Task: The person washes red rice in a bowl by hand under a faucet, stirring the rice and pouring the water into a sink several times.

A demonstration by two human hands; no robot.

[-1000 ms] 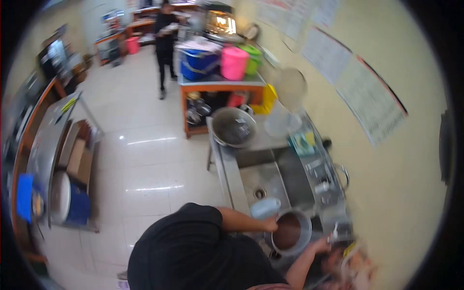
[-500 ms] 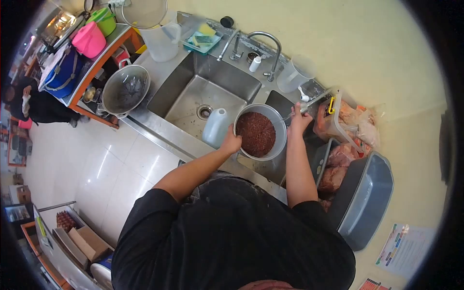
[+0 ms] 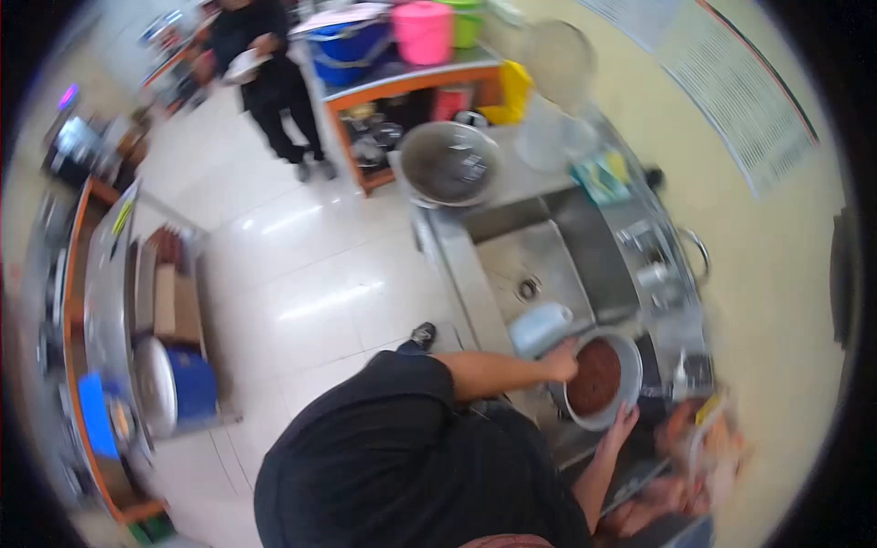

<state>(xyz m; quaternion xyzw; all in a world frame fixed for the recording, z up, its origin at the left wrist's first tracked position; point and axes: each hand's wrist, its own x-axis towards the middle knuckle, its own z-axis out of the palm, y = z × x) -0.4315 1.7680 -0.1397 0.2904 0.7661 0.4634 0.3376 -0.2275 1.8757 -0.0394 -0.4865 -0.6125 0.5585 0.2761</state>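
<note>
1. Left hand (image 3: 559,365) grips the rim of a metal pot (image 3: 603,379) at the pot's 9 o'clock side, fingers closed over the edge
2. Right hand (image 3: 624,422) is pressed against the pot's outer wall at about 5 o'clock; picture too blurred to tell whether the fingers curl under or lie flat
3. Pot is held over the steel sink (image 3: 539,265), at the sink's 5 o'clock end; it holds a dark reddish-brown mass, grain not resolvable
4. A pale blue plastic jug (image 3: 541,327) lies in the sink, just beside the pot at its 10 o'clock and near the left hand
5. A faucet (image 3: 692,251) arches at the sink's 3 o'clock edge, against the wall
6. A large metal bowl (image 3: 449,164) sits on the desk at the sink's 11 o'clock, well apart from the pot
7. A clear pitcher (image 3: 545,137) stands at the bowl's 3 o'clock, with a round sieve above it
8. Pink bucket (image 3: 422,29) and blue bucket (image 3: 352,50) stand on an orange-edged desk at 12 o'clock of the view
9. Another person (image 3: 265,73) in black stands on the tiled floor at 11 o'clock, holding something white
</note>
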